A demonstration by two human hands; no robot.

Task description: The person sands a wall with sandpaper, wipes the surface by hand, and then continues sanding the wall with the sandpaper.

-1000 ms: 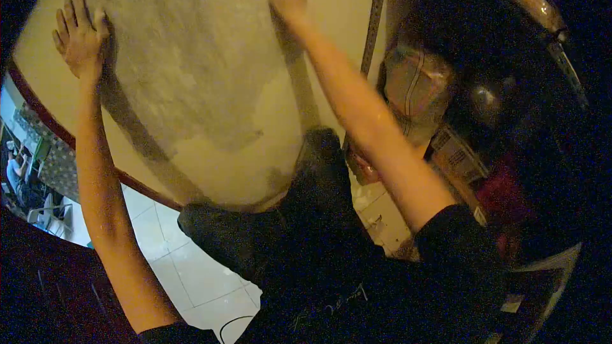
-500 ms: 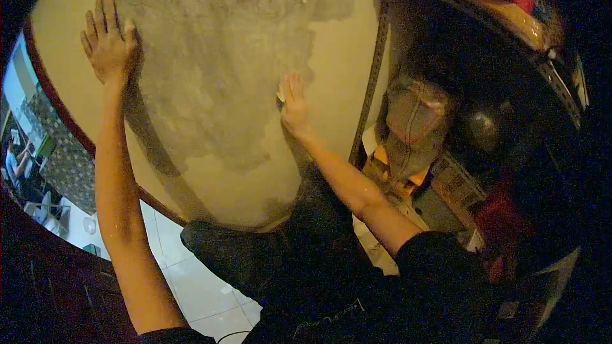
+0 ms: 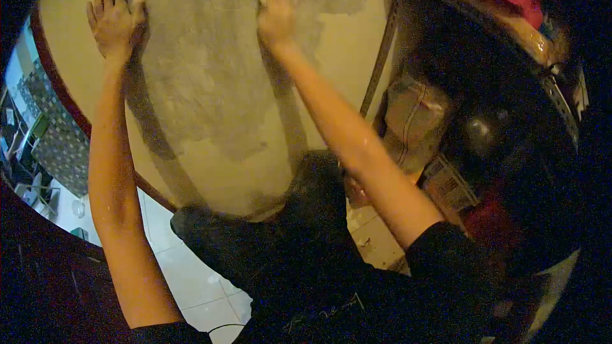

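1. Moved since the earlier frame, head view: the bare right hand (image 3: 276, 16), now higher on the flat, cream-painted wall (image 3: 347, 57); it is blurred, so its grip cannot be told.
2. Spread flat, the bare left hand (image 3: 118, 25) rests at the left edge of the mottled grey patch (image 3: 204, 76).
3. The wall stands before the person: judged stiff, fixed, perhaps dusty and slippery (feel unverified); bracing by open palm seems soundest.

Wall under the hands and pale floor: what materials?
Wall: probably painted plaster; cream, matte, with a mottled grey patch that could be filler or bare cement.
Floor: likely ceramic tile; smooth, pale, crossed by thin straight lines; gloss unclear.
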